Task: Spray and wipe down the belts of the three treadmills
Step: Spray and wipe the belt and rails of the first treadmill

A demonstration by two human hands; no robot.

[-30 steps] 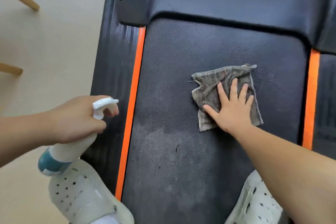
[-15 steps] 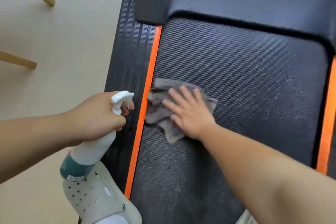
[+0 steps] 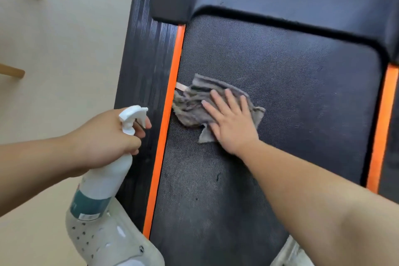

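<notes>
Fingers (image 3: 230,101) of right hand (image 3: 233,128) lie straight on one cloth (image 3: 193,109); left hand (image 3: 103,138) grips one spray bottle (image 3: 103,181).

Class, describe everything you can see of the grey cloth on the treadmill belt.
The grey cloth looks like worn towelling, crumpled into folds, with a pale tag at its left corner. It lies on the dark textured belt, its left edge reaching the orange strip. The right hand presses on its right half with straight, spread fingers.
</notes>
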